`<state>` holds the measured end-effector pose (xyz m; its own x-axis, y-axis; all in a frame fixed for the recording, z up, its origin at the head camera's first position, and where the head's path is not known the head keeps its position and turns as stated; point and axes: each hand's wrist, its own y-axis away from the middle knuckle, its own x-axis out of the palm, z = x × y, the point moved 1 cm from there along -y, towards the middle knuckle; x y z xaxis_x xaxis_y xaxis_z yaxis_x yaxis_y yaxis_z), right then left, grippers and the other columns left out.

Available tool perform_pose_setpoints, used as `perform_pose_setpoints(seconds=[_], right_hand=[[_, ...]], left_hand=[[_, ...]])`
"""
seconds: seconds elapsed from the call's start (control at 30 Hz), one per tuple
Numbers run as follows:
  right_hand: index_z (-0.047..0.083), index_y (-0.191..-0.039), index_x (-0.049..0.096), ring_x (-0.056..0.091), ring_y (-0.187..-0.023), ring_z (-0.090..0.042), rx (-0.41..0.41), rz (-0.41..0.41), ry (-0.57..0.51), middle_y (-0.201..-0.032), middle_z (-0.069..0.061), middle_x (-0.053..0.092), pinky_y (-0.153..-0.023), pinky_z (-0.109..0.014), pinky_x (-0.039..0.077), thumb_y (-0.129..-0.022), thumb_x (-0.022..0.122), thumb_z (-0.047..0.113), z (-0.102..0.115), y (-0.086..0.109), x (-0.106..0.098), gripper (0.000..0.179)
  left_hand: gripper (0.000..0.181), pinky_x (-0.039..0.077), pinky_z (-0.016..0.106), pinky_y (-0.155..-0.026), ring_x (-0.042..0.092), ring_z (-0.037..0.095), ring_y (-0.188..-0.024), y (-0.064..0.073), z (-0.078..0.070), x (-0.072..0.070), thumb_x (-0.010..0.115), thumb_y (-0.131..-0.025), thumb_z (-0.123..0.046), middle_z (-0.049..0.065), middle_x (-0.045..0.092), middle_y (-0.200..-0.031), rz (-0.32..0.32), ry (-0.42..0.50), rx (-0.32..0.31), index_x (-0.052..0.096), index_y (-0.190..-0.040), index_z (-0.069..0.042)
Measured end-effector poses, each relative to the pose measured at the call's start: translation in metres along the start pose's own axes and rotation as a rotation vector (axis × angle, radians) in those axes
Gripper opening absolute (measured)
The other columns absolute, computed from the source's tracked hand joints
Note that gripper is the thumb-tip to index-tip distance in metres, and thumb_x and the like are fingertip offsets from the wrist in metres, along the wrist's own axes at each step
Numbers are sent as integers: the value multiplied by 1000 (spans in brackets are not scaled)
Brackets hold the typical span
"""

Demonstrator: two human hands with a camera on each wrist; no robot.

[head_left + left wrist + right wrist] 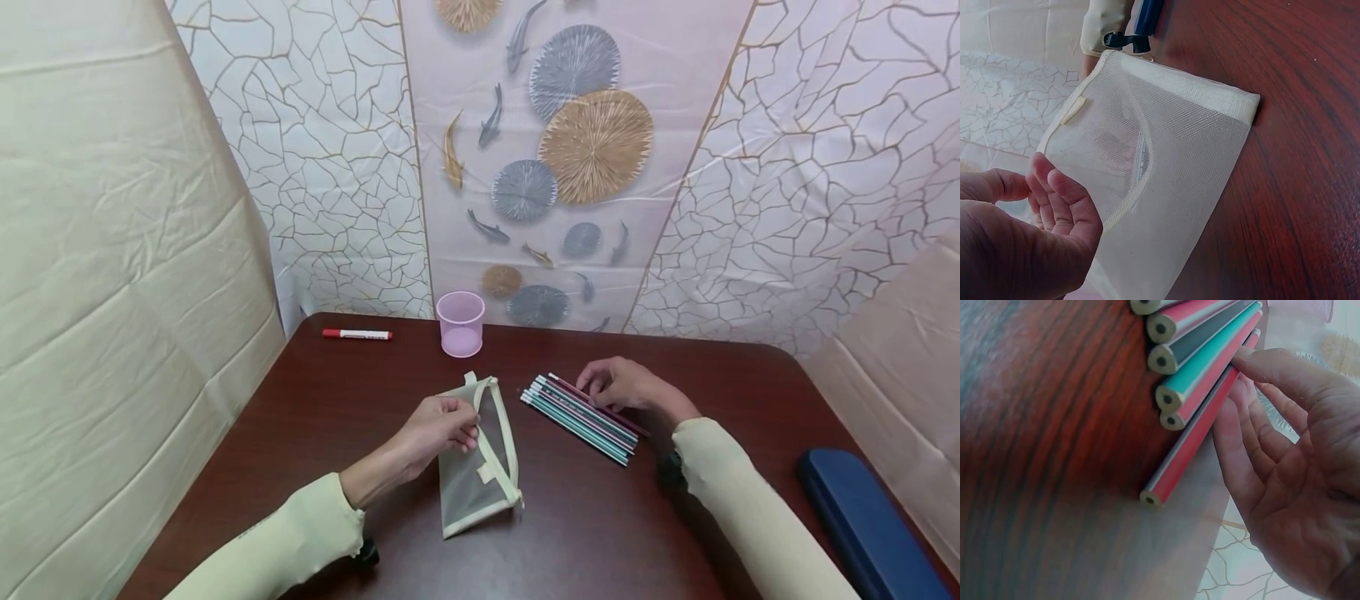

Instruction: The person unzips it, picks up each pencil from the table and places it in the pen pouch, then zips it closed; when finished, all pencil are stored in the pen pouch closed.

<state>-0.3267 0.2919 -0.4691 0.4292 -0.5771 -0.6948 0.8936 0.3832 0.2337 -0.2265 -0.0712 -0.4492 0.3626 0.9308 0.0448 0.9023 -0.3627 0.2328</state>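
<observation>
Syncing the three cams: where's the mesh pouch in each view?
Head: the mesh pouch is lower middle, with the left hand at its opening.
Left wrist: across the middle, running off the bottom edge.
Right wrist: not in it.
Shared landmark: crackle-pattern wall covering, upper left and upper right in head, left side in left wrist, bottom in right wrist.
</observation>
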Motion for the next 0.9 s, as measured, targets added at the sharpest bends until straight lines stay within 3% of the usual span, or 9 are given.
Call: perform_pose_setpoints(seconds=[0.3, 0.53, 0.7, 0.9], right_hand=[[12, -112, 73, 66, -75, -19, 17, 7, 50, -90, -8, 72, -64, -35, 60, -92, 74, 2, 2, -5, -7, 22], [6, -117, 71, 69, -76, -19, 3, -86, 66, -93, -9, 73, -66, -34, 62, -94, 73, 7, 30, -2, -15, 24], [-1, -125, 67, 72, -82, -23, -83, -166, -90, -99, -16, 73, -69, -39, 65, -95, 70, 4, 66, 7, -6, 31], [-5, -132, 60, 72, -85, -17, -126, -237, -466, -97, -10, 71, -74, -42, 66, -95, 65, -1, 99, 16, 18, 37]], left_hand=[[12, 56, 21, -65, 65, 8, -67, 1, 0, -1, 58, -94, -7, 0, 65, -75, 4, 3, 7, 65, -98, 4], [8, 56, 22, -65, 66, 8, -66, 2, 0, 0, 58, -94, -5, 1, 65, -76, -1, 6, 12, 64, -93, 0], [6, 57, 22, -64, 66, 9, -66, 2, -1, 0, 58, -94, -5, 1, 65, -75, -12, 11, 12, 62, -90, -3], [8, 57, 23, -64, 67, 10, -66, 3, -1, 0, 58, -93, -7, 1, 66, -75, -15, -19, 3, 64, -89, -4]])
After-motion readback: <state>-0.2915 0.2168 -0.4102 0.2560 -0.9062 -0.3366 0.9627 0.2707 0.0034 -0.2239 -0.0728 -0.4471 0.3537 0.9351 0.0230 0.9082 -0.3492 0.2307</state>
